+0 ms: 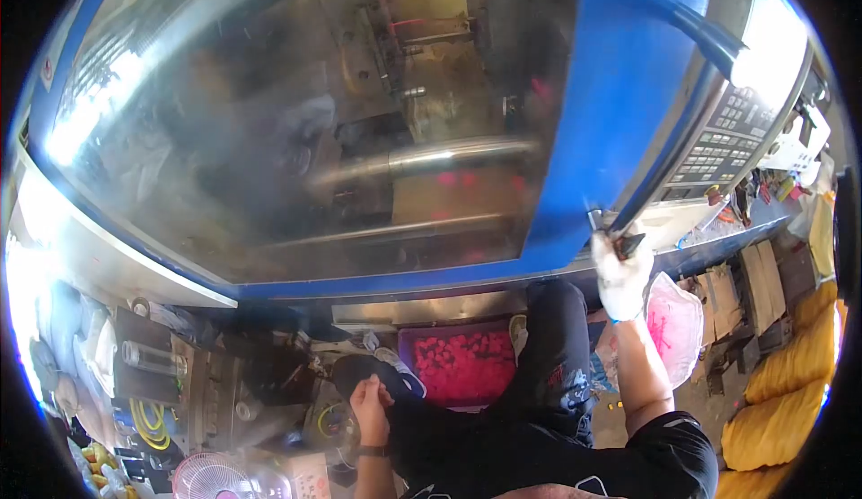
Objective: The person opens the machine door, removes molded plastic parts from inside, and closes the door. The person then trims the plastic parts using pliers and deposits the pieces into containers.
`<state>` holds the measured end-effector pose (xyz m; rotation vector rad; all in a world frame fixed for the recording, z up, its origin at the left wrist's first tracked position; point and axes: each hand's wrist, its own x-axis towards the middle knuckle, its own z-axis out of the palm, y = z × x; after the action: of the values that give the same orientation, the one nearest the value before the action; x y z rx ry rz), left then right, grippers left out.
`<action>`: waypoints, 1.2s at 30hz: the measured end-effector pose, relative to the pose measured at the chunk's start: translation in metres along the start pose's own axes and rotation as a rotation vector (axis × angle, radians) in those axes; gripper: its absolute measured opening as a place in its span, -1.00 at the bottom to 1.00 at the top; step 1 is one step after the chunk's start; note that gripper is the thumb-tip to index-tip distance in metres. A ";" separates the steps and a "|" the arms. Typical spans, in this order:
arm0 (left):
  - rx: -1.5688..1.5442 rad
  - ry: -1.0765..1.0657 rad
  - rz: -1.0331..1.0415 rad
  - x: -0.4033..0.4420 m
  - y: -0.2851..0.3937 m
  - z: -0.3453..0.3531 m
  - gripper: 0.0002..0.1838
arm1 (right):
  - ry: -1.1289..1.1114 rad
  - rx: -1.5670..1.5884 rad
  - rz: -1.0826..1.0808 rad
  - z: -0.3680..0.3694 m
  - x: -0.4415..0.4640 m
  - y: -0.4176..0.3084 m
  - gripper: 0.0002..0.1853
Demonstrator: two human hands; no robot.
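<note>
My right hand (621,276), in a white glove, is at the lower right corner of the machine's blue-framed door (561,220). Its fingers are closed around something with a short metal end and a dark piece sticking out. What exactly it grips is hard to make out. My left hand (370,402) is bare and rests by my left knee. Its fingers are curled in, with nothing visible in them. Behind the see-through door panel (269,158) are metal bars (449,155) and machine parts. Between my feet stands a purple crate (406,342) of bright pink pieces (462,369).
A control panel with keys (718,144) is on the right of the machine. Beside my right forearm is a clear bag with pink contents (673,324). Yellow sacks (777,382) are stacked at far right. A fan (215,476) stands at lower left, near a coiled yellow hose (151,423).
</note>
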<state>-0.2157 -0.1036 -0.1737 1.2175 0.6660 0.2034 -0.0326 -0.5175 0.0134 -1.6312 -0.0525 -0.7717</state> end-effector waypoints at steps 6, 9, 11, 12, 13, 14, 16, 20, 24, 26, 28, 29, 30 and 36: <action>0.056 -0.121 0.184 0.001 0.027 0.040 -0.80 | -0.075 -0.135 -0.155 0.051 -0.014 -0.014 -0.64; 0.096 -0.201 0.284 0.005 0.051 0.061 -0.82 | -0.245 -0.109 -0.250 0.061 -0.019 -0.021 -0.52; 0.080 -0.214 0.329 0.004 0.069 0.078 -0.83 | -0.298 0.198 -0.210 0.076 -0.030 -0.002 -0.46; 0.070 -0.224 0.353 0.002 0.080 0.088 -0.83 | -0.382 0.293 -0.033 0.078 -0.035 0.002 -0.50; 0.059 -0.232 0.375 0.000 0.091 0.098 -0.81 | -0.365 0.398 0.119 0.082 -0.045 0.001 -0.55; 0.067 -0.238 0.428 -0.002 0.101 0.106 -0.80 | -0.349 0.502 0.271 0.086 -0.055 0.000 -0.60; 0.080 -0.246 0.533 -0.005 0.114 0.118 -0.78 | -0.292 0.519 0.528 0.095 -0.068 0.001 -0.71; 0.102 -0.289 0.626 0.002 0.126 0.124 -0.72 | -0.617 0.473 1.084 0.094 -0.095 0.044 -0.72; 0.122 -0.267 0.695 0.006 0.133 0.132 -0.67 | -0.572 0.796 1.215 0.105 -0.093 0.048 -0.77; 0.120 -0.283 0.710 0.006 0.137 0.133 -0.65 | -0.529 0.935 1.168 0.104 -0.091 0.045 -0.76; 0.135 -0.310 0.791 0.009 0.144 0.138 -0.64 | -0.564 1.028 1.155 0.106 -0.097 0.043 -0.71; 0.090 -0.335 0.738 0.013 0.143 0.134 -0.55 | -0.631 1.071 1.156 0.109 -0.107 0.053 -0.74; 0.095 -0.323 0.728 0.016 0.142 0.132 -0.53 | -0.693 1.027 1.200 0.107 -0.115 0.062 -0.75; 0.106 -0.178 0.761 0.033 0.144 0.138 -0.44 | -0.936 0.693 0.907 0.109 -0.087 0.057 -0.63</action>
<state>-0.0815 -0.1464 -0.0291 1.5294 0.0315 0.6888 -0.0256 -0.3998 -0.0802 -1.0286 -0.2004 0.6791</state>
